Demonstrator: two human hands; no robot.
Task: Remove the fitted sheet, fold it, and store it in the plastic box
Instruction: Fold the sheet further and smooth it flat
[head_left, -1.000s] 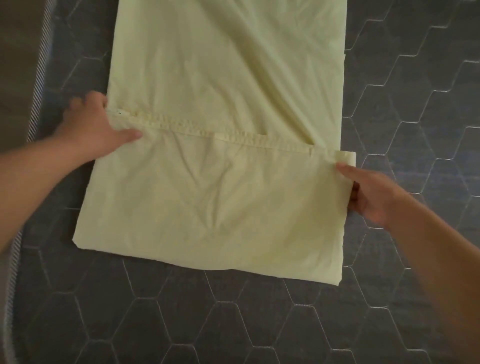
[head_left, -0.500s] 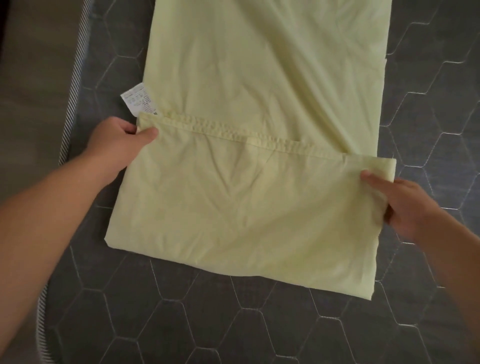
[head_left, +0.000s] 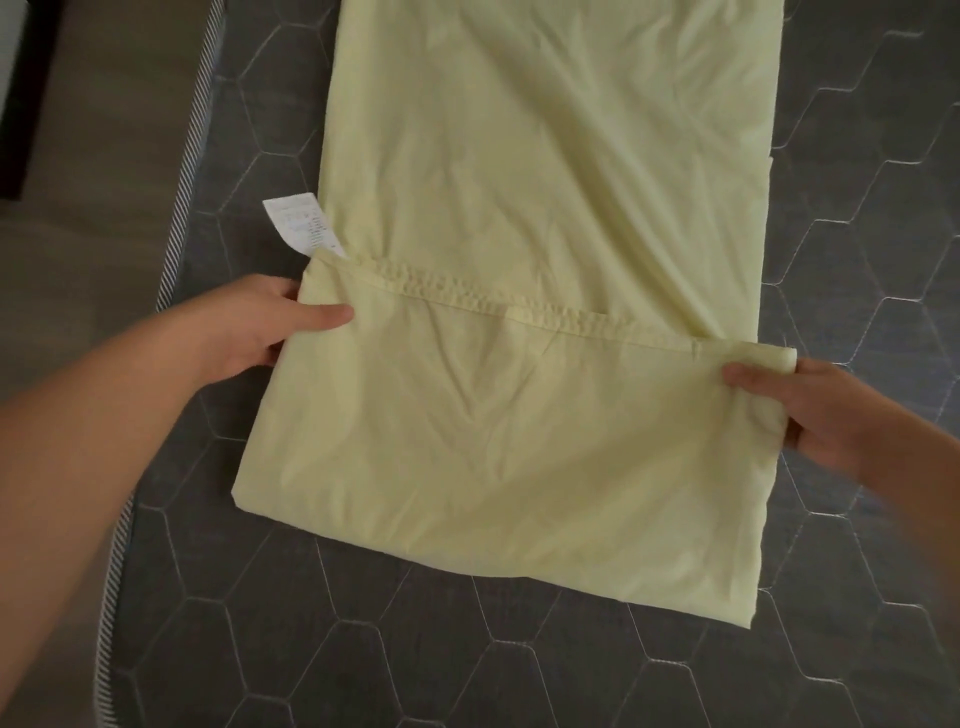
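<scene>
The pale yellow fitted sheet (head_left: 519, 208) lies as a long folded strip on the dark grey mattress (head_left: 467, 649). Its near end is folded back over itself, with the elastic hem (head_left: 467, 299) running across the middle. My left hand (head_left: 260, 325) pinches the left end of that folded flap, thumb on top. My right hand (head_left: 826, 410) pinches the flap's right corner, which is slightly raised. A white care label (head_left: 298, 223) sticks out at the left edge, just above my left hand. The plastic box is not in view.
The mattress has a hexagon quilt pattern and a striped border (head_left: 192, 156) along its left edge. Beyond that edge is brown floor (head_left: 93, 156) and a dark object (head_left: 26, 104) at the top left.
The view has shifted left, so the sheet sits further right in frame. The care label has come out from under my left hand. Both hands now pinch the flap's corners, and the right corner has lifted.
</scene>
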